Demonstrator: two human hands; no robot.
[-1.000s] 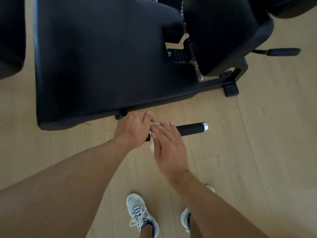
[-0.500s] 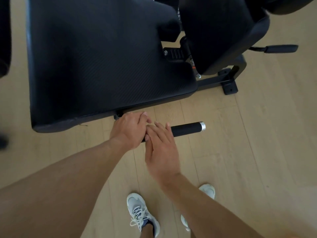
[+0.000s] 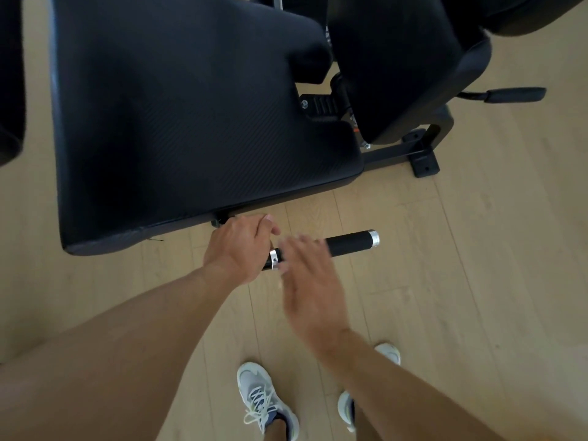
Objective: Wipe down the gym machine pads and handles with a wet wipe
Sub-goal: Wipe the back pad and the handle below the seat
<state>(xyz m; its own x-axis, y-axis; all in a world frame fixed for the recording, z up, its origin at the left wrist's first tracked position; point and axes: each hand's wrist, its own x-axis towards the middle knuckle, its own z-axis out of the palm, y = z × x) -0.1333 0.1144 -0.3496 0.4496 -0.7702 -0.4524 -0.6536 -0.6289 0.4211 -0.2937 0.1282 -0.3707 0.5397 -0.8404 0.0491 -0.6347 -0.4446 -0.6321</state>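
A black handle with a silver end cap sticks out to the right from under the big black seat pad. My left hand grips the handle's inner end, just below the pad's front edge, beside a silver collar. My right hand is blurred. Its fingers are straight and lie over the middle of the handle. No wet wipe shows; whether one lies under either hand is hidden.
A second black pad stands at the upper right, with another handle beyond it. The black frame foot rests on the light wood floor. Another dark pad fills the left edge. My shoes are below.
My right hand has slid right along the handle, away from my left hand, uncovering the silver collar. The white wipe seen between my hands a second ago no longer shows.
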